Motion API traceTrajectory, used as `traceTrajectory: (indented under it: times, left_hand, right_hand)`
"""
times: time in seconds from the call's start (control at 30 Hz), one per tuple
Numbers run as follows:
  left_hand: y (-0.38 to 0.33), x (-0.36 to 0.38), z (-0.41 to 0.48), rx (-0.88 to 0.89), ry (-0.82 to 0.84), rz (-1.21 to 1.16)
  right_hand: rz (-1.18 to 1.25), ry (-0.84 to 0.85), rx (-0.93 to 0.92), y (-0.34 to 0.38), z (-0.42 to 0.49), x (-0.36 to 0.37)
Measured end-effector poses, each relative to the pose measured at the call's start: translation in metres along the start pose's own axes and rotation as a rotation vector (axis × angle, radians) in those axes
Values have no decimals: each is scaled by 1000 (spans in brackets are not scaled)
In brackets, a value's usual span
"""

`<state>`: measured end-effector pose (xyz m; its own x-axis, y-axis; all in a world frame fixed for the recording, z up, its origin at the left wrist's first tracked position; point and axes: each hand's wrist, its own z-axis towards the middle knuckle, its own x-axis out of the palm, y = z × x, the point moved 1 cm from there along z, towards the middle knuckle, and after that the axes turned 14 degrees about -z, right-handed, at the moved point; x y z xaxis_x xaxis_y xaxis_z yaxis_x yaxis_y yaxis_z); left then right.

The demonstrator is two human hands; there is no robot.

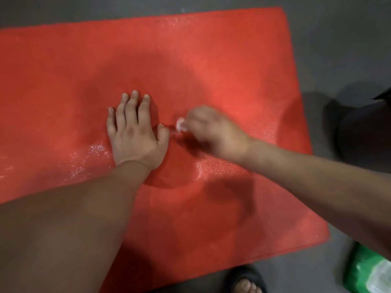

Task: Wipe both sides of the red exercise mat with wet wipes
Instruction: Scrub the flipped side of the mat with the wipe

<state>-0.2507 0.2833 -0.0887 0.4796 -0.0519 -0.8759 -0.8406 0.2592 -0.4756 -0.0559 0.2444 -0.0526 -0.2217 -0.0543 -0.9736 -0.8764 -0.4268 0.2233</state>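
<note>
red textured foam exercise mat point(211, 60) lies flat on the grey floor point(338, 49), one face up. my left hand point(133, 132) is palm-down on it, fingers straight, pressing the mat to the floor and holding nothing. my right hand point(213, 134) is blurred with motion just beside the left thumb, fingers curled, pinching a small crumpled white wet wipe point(180, 124) low over the mat.

risks, as i judge them:
- the wipe is bunched to a tiny wad, so contact area is small and strips between passes may get missed. wet sheen point(218, 168) shows in patches only, near my left wrist and below the right hand. much of the far half looks dry.
- the wad may be running dry. the green wipe pack point(368, 271) sits on the floor at lower right, off the mat, near my sandalled foot point(245, 282).
- if the left hand lifts mid-scrub, the light foam could slide or ruck up.
- the underside is not yet done. turning the damp face onto the floor could pick up grit.
</note>
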Motion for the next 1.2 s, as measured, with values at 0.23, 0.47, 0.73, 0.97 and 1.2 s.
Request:
traceTrajectory:
  times: [0.23,0.47,0.73,0.97,1.2]
  left_hand:
    - [-2,0,-1,6,0,-1]
    - [-1,0,-1,6,2,-7]
    - [-1,0,-1,4,3,7]
    - [1,0,-2,10,7,2]
    - [0,0,-2,6,14,-2]
  right_hand:
    - [-206,-70,107,-66,2,-17]
    - [-116,-84,260,-54,-3,-11]
    - [-136,10,34,-45,-40,-14]
    - [-172,-102,353,-55,-21,-12]
    - [-37,79,2,-5,-90,-13]
